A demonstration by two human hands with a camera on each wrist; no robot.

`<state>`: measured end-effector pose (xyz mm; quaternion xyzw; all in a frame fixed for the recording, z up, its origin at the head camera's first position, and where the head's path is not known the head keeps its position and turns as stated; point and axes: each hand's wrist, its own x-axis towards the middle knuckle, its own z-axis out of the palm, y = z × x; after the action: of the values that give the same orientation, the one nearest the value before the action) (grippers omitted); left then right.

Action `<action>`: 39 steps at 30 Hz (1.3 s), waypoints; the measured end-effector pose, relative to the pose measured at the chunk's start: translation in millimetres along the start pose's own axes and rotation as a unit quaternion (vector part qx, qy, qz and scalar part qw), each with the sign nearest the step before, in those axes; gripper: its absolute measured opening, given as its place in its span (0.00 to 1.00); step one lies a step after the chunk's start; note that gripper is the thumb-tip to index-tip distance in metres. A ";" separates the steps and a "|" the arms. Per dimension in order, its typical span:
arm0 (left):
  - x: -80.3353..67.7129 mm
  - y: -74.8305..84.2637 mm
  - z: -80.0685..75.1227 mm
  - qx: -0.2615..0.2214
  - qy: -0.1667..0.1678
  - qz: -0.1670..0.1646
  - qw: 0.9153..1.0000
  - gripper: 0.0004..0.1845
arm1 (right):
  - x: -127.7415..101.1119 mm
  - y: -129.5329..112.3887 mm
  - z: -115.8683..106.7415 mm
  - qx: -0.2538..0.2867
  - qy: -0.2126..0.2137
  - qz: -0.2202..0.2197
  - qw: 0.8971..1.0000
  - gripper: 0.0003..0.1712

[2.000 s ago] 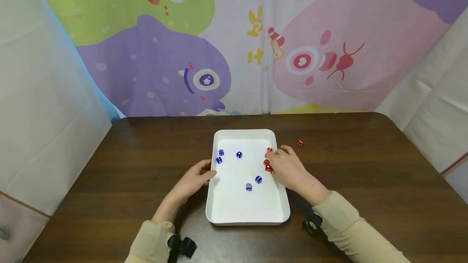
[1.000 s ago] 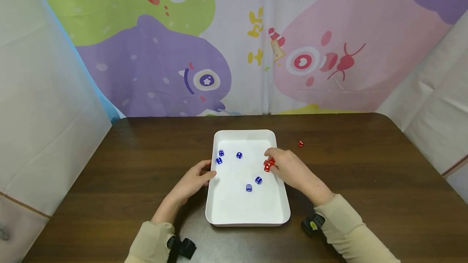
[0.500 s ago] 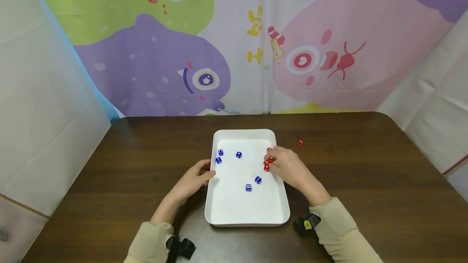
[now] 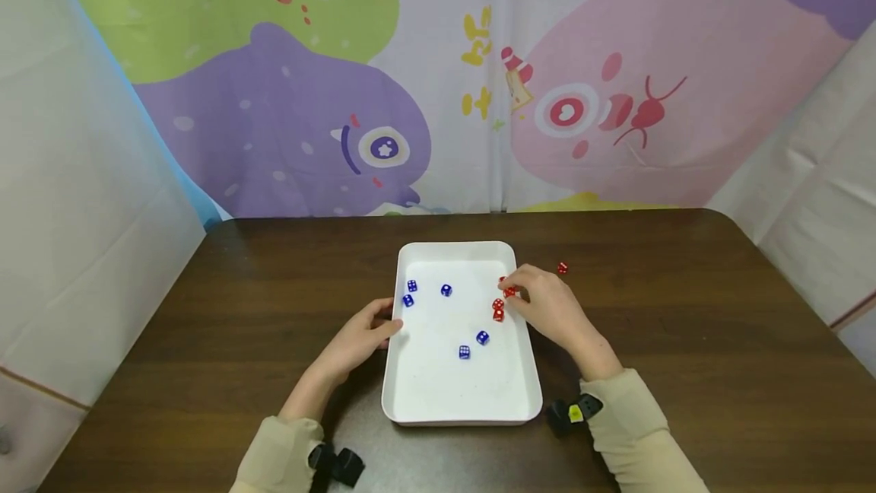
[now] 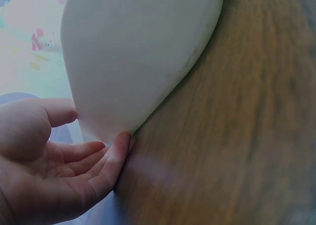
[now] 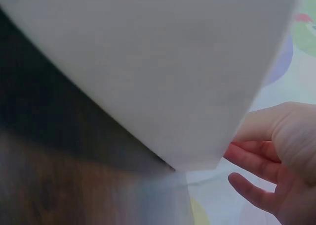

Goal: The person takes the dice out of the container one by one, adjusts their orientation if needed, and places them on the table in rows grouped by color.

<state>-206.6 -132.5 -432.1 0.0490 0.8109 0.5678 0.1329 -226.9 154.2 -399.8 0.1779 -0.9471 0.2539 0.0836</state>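
Note:
A white tray (image 4: 452, 394) lies on the table, holding several blue dice and several red dice. My left hand (image 4: 359, 337) grips its left side, thumb over the rim and fingers against the outer wall, as the left wrist view also shows. At the tray's right side, my right hand (image 4: 550, 306) reaches over the rim and pinches a red die (image 4: 509, 292) between thumb and fingertips. Another red die (image 4: 503, 280) is partly hidden behind those fingers. Just below, two red dice (image 4: 498, 310) sit close together. In the right wrist view, the tray wall (image 6: 173, 76) hides the fingertips.
Blue dice are spread in the tray: two by the left wall (image 4: 409, 293), one at the upper middle (image 4: 446, 290), two lower right (image 4: 474, 345). A single red die (image 4: 563, 268) lies on the brown table (image 4: 684, 310) beyond the right hand. A printed curtain (image 4: 452, 97) hangs behind.
The right hand has shifted slightly up and right, and the pinched red die has moved away from the two below it. The left hand has stayed on the tray.

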 end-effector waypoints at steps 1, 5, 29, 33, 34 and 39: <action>-0.6 -0.2 -0.2 0.001 0.000 -0.002 1.000 0.25 | 0.0 1.2 -0.2 0.004 0.006 0.000 1.000 0.10; -2.1 0.1 -1.3 0.005 0.002 -0.005 1.000 0.26 | 0.8 6.0 -1.4 0.028 0.030 -0.014 0.999 0.10; 1.0 2.4 0.2 0.012 -0.002 -0.004 1.000 0.25 | -0.8 45.0 -4.7 0.014 0.074 0.063 0.995 0.11; 0.7 2.7 0.1 0.012 -0.003 -0.006 1.000 0.25 | -2.1 51.2 -4.6 0.013 0.071 0.073 0.995 0.09; 0.6 2.8 0.2 0.012 -0.003 -0.006 1.000 0.25 | -2.3 52.6 -4.9 0.012 0.071 0.075 0.995 0.09; -0.3 2.0 0.1 0.009 -0.003 -0.008 1.000 0.25 | -3.3 59.4 -7.9 0.016 0.070 0.080 0.994 0.09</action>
<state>-206.4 -131.7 -430.2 0.0459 0.8160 0.5590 0.1395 -245.8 207.2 -420.6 0.0845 -0.9460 0.2865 0.1259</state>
